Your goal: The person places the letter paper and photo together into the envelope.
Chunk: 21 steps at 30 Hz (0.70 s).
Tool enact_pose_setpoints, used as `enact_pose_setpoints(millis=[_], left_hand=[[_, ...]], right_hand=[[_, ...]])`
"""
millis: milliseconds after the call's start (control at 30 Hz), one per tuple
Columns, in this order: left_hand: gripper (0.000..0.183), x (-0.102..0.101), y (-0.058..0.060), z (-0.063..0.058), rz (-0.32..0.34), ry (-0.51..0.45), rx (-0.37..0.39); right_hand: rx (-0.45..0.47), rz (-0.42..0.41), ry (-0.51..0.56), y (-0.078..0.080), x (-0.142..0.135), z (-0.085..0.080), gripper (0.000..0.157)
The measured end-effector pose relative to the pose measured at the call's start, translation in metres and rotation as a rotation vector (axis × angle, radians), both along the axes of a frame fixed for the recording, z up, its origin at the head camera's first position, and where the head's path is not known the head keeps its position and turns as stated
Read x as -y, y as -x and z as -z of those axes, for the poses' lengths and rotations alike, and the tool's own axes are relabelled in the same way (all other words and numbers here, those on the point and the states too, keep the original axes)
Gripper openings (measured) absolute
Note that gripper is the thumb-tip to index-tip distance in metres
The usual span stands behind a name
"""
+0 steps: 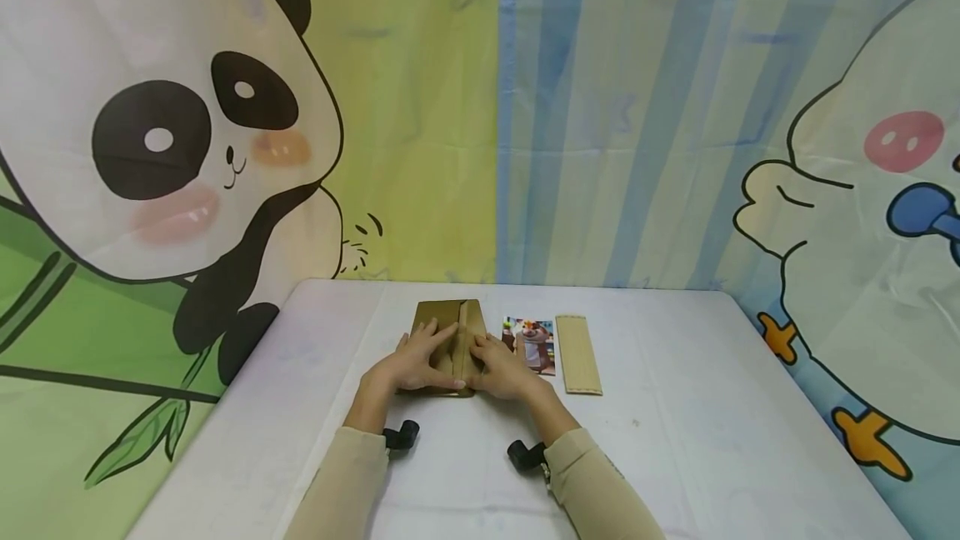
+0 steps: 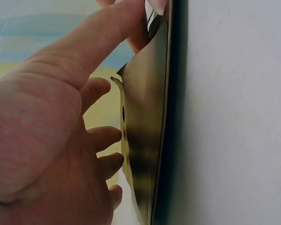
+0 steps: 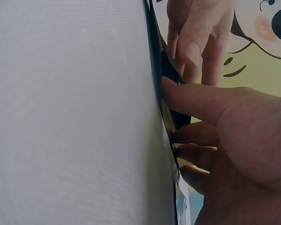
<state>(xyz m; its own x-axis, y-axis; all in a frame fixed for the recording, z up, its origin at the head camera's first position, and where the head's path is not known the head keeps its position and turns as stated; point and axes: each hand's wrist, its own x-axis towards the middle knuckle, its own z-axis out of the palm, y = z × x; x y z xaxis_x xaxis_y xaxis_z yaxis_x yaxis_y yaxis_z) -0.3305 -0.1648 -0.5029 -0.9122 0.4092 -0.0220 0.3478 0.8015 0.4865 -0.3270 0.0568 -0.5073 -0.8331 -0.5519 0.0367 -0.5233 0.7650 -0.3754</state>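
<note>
A gold-brown, paper-like folder or wrapper (image 1: 437, 313) lies flat on the white table, with a raised folded flap (image 1: 469, 319) along its right part. My left hand (image 1: 411, 363) spreads over it from the left, fingertips near the flap and thumb reaching toward its near end. From the right, my right hand (image 1: 504, 369) presses its fingertips on the flap side. In the left wrist view the wrapper's near edge (image 2: 145, 93) bulges up under the thumb. The right wrist view shows my right thumb and fingers (image 3: 196, 133) along that edge. What lies inside is hidden.
Right of the wrapper lies a colourful printed picture card (image 1: 536, 348), partly behind my right hand. Beside it sits a long tan strip (image 1: 578, 355). The white table (image 1: 675, 440) meets a cartoon-printed curtain (image 1: 420, 107) at its back edge.
</note>
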Motion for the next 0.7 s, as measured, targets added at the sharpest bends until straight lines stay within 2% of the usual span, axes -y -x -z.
enact_pose_setpoints(millis=[267, 500, 700], left_hand=[[0.083, -0.01, 0.0, -0.002, -0.05, -0.036, 0.012], [0.081, -0.015, -0.002, -0.003, -0.082, -0.004, -0.011], [0.078, -0.014, -0.004, -0.002, -0.079, -0.005, -0.02]], right_hand=[[-0.017, 0.03, -0.01, 0.001, 0.0, 0.0, 0.073], [-0.01, 0.036, -0.013, 0.002, 0.0, 0.001, 0.076], [-0.005, 0.037, -0.017, 0.001, 0.0, 0.002, 0.076]])
